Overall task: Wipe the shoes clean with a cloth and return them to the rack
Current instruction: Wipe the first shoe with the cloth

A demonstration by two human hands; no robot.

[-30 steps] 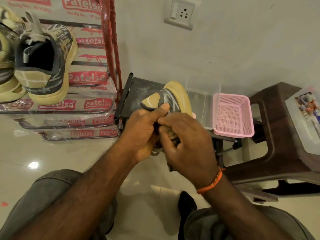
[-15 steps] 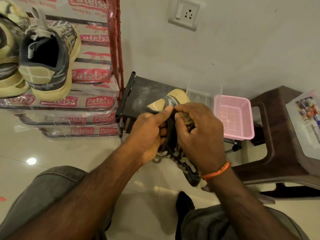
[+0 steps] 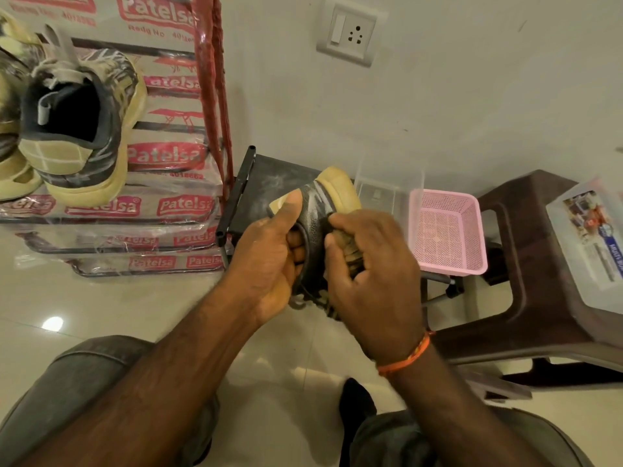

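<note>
A: Left hand [image 3: 269, 261] grips the sneaker [image 3: 323, 210], thumb along its side; right hand [image 3: 374, 274] bunches a cloth [image 3: 347, 244] against the upper.

B: Wiping step, I'd say. Next: more rubbing, then up-left to the rack [image 3: 215, 96], beside the other sneaker [image 3: 81, 126].

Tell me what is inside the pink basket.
The pink basket shows only its own perforated floor and walls; nothing lies on the part in view. The right hand covers its near left corner, so that bit cannot be checked.
</note>
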